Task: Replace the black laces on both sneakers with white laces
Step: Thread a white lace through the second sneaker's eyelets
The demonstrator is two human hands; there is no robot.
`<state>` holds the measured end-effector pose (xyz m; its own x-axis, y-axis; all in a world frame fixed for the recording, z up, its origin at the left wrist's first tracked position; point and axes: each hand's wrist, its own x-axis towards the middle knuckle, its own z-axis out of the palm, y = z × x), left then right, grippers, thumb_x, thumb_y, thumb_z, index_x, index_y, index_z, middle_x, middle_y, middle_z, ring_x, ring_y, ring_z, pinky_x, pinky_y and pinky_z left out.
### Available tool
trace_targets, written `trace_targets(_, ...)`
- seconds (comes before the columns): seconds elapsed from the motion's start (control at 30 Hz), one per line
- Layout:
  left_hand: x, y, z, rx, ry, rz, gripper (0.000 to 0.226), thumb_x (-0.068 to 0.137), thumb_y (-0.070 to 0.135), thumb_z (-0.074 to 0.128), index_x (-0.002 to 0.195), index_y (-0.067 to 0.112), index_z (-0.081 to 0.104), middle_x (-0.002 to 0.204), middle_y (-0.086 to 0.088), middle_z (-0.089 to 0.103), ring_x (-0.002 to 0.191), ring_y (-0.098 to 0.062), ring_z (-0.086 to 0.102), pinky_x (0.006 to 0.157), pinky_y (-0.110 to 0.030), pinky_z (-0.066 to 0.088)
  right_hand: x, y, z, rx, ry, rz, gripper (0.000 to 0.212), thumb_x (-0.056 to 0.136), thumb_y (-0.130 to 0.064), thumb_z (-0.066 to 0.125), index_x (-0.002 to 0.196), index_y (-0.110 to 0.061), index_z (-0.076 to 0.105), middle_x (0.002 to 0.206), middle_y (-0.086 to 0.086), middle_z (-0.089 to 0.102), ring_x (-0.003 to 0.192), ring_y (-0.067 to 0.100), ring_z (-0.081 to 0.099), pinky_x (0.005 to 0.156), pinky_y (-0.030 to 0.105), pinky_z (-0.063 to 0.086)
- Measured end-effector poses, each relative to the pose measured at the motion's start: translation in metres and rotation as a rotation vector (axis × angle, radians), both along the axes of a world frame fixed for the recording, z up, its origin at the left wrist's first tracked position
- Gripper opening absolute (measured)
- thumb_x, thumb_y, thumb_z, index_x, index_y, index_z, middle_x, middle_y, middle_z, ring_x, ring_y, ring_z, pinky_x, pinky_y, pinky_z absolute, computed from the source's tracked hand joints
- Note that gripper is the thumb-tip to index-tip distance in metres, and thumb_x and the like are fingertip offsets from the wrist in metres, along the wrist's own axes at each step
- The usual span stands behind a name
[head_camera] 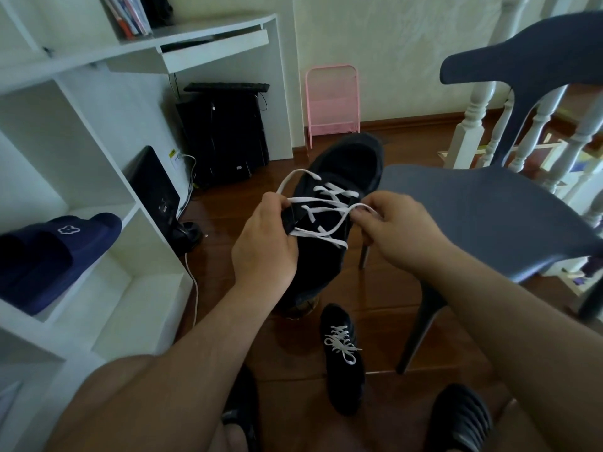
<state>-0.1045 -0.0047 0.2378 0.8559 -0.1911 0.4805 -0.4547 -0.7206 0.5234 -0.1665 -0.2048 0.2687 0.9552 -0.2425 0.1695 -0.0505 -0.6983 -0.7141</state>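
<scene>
A black sneaker (339, 203) was held up, toe pointing away, between both hands: the left hand (264, 243) gripped its tongue, and the right hand (394, 223) pinched the white lace (329, 231) crossing it.

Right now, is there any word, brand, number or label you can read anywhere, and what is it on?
No text is readable.
Blue slipper on the shelf: a white outline emblem, no letters.
Book spines on the top shelf: too blurred.
Small stickers on the computer tower: too small.
The held sneaker and the floor sneaker: no visible brand.
</scene>
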Motion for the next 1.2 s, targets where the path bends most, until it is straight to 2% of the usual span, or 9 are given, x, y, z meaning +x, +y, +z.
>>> trace_targets(0.17,0.005,0.003,0.003,-0.004,-0.003,0.024,0.035,0.097,0.011,0.061,0.121,0.031,0.046,0.107,0.02,0.049,0.105,-0.017,0.06,0.07,-0.038,0.05,0.006,-0.023,-0.001,-0.011,0.022,0.007,0.022,0.103,-0.034,0.062,0.084,-0.025,0.069,0.073,-0.001,0.069,0.062,0.003,0.061,0.057,0.026,0.043)
trace_targets(0.33,0.008,0.008,0.004,-0.005,-0.001,0.042,0.038,0.096,0.006,0.06,0.117,0.033,0.046,0.104,0.019,0.051,0.099,-0.012,0.055,0.071,-0.041,0.053,0.01,-0.046,-0.018,-0.311,0.571,0.042,0.021,0.105,-0.033,0.058,0.09,-0.024,0.068,0.082,0.003,0.073,0.08,0.018,0.068,0.076,0.037,0.054)
trace_targets(0.4,0.006,0.007,0.004,0.023,-0.004,0.04,0.035,0.097,0.008,0.059,0.114,0.034,0.043,0.099,0.018,0.049,0.094,-0.01,0.051,0.069,-0.04,0.052,0.01,-0.041,-0.021,-0.244,0.497,0.081,0.026,0.108,-0.034,0.052,0.09,-0.02,0.068,0.085,0.004,0.071,0.078,0.02,0.065,0.074,0.037,0.052)
trace_targets(0.5,0.005,0.004,0.002,0.041,0.007,0.027,0.037,0.099,0.011,0.058,0.106,0.038,0.035,0.092,0.016,0.045,0.089,-0.011,0.049,0.067,-0.037,0.045,0.007,-0.02,-0.014,0.18,0.2,0.09,0.035,0.11,-0.036,0.045,0.095,-0.015,0.069,0.084,0.011,0.068,0.069,0.021,0.058,0.065,0.036,0.047)
trace_targets(0.6,0.005,0.003,0.003,0.053,0.006,0.039,0.032,0.1,0.014,0.058,0.107,0.036,0.036,0.093,0.015,0.047,0.088,-0.012,0.05,0.065,-0.037,0.044,0.003,-0.005,-0.002,0.383,0.166,0.079,0.049,0.111,-0.045,0.037,0.091,-0.011,0.066,0.065,-0.008,0.066,0.057,0.013,0.051,0.062,0.032,0.047)
trace_targets(0.67,0.005,0.004,0.003,0.072,0.002,0.041,0.034,0.1,0.015,0.059,0.104,0.038,0.034,0.088,0.014,0.045,0.087,-0.013,0.05,0.064,-0.036,0.043,0.001,-0.002,0.0,0.371,0.185,0.092,0.051,0.11,-0.046,0.038,0.087,-0.009,0.063,0.053,-0.013,0.058,0.053,0.012,0.048,0.06,0.031,0.048)
trace_targets(0.83,0.005,0.005,0.005,0.053,0.024,0.028,0.03,0.1,0.012,0.058,0.111,0.034,0.041,0.095,0.015,0.049,0.09,-0.014,0.053,0.066,-0.04,0.05,0.006,-0.008,-0.008,0.325,0.134,0.049,0.041,0.109,-0.035,0.051,0.086,-0.003,0.061,0.067,0.002,0.061,0.06,0.019,0.054,0.063,0.039,0.05)
trace_targets(1.03,0.012,0.015,0.01,-0.023,0.111,0.09,0.034,0.101,0.014,0.057,0.109,0.041,0.038,0.103,0.012,0.058,0.087,-0.017,0.058,0.06,-0.034,0.041,0.009,-0.045,-0.022,-0.303,0.466,-0.112,0.024,0.103,-0.022,0.049,0.087,-0.024,0.065,0.09,0.007,0.069,0.081,0.026,0.063,0.074,0.042,0.054)
trace_targets(1.2,0.008,0.014,0.008,0.038,0.081,0.048,0.029,0.1,0.014,0.058,0.118,0.032,0.044,0.098,0.015,0.052,0.085,-0.015,0.054,0.061,-0.034,0.04,0.003,-0.03,-0.015,-0.08,0.258,0.041,0.028,0.107,-0.031,0.05,0.099,-0.014,0.07,0.09,0.011,0.069,0.079,0.029,0.064,0.074,0.045,0.055)
